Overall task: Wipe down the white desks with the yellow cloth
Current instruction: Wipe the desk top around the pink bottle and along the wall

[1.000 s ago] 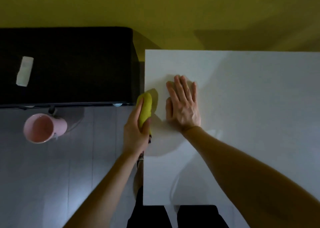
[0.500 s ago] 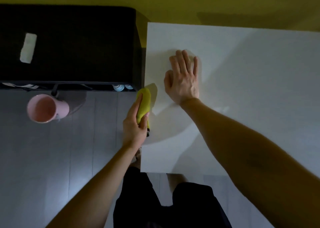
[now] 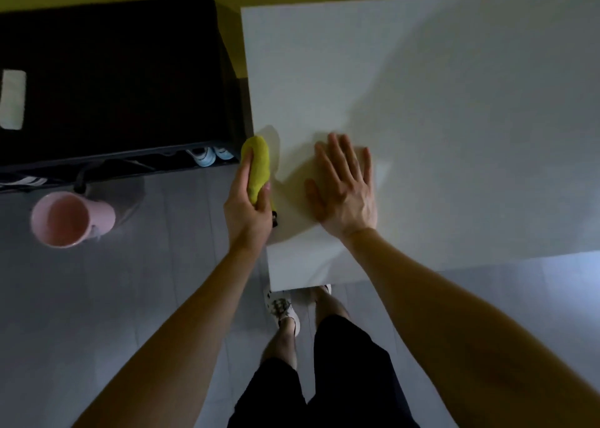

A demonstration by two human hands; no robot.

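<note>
1 desk (image 3: 422, 102), 1 cloth (image 3: 258, 163), 1 cup (image 3: 63, 219)

Fuzzy yellow cloth (image 3: 258, 164); smooth matt white desk (image 3: 438, 86).

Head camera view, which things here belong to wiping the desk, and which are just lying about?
Part of the job:
- yellow cloth, gripped by the left hand at the desk's left edge
- white desk
- right hand, flat on the desk

Just lying about:
- pink cup on the floor
- black cabinet
- white item on the cabinet
- shoes under it
</note>
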